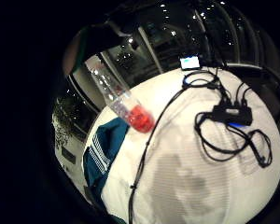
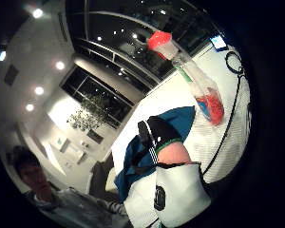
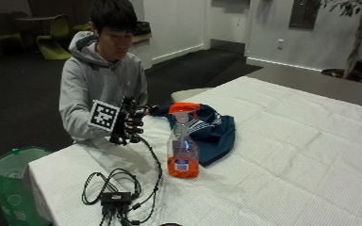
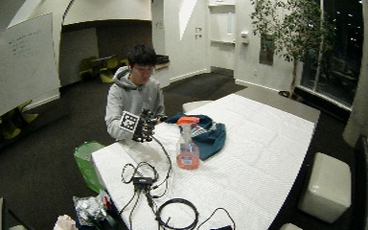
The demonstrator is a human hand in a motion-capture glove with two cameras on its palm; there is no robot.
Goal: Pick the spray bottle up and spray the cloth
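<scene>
At a white-clothed surface (image 3: pixel 306 141), seen from the outside view, the gloved right hand (image 3: pixel 129 123) is held raised beside the spray bottle (image 3: pixel 182 141), apart from it and holding nothing; whether its fingers are straight or curled cannot be told. The bottle stands upright, orange cap on top, a clear body with orange liquid filling only the lower part. Just behind it, touching or nearly so, a dark blue cloth (image 3: pixel 213 129) with white stripes lies bunched on the surface. The pick-up is judged not yet begun: the next move calls for the hand to be brought across to the bottle's neck and closed round it under the trigger.

From the wide outside view, the same layout is shown: the bottle (image 4: pixel 187 146) stands between the cloth (image 4: pixel 206 134) and a tangle of black cables (image 4: pixel 143 182), with a green bin (image 4: pixel 88 163) on the floor by the surface's corner.

From the little finger side palm view, the bottle (image 1: pixel 123 102) is seen near the cloth (image 1: pixel 102 149), the liquid pooled at its base, and a black cable is seen running past it.

From the thumb side palm view, a gloved finger (image 2: pixel 156 133) is seen with nothing held, and the bottle (image 2: pixel 199 80) stands well clear of the palm beside the cloth (image 2: pixel 180 118). The cable near the base is judged liable to snag during the lift.
</scene>
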